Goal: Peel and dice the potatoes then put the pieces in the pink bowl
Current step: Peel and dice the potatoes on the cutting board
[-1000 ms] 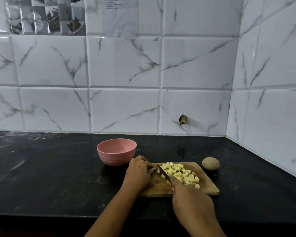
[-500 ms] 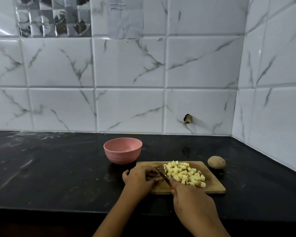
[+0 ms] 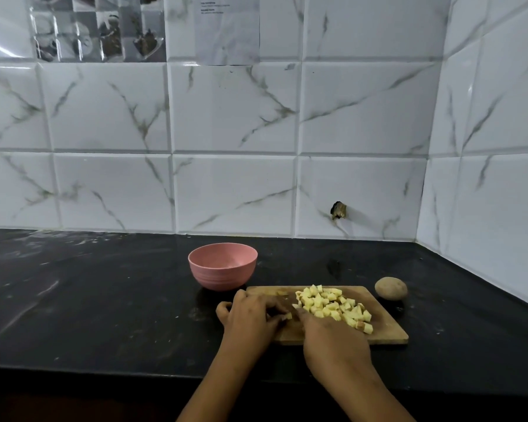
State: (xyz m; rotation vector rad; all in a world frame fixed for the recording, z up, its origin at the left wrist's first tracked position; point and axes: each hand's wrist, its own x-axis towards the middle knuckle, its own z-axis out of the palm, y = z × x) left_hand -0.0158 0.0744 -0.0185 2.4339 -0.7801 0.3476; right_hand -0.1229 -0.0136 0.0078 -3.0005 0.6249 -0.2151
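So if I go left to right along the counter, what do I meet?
Bowl → potato pieces → whole potato

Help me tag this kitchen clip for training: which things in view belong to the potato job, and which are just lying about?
Job: pink bowl; wooden board; pile of potato cubes on the board; whole potato right of the board.
Lying about: paper sheet on the wall; picture tiles beside it; dark hole in a wall tile.
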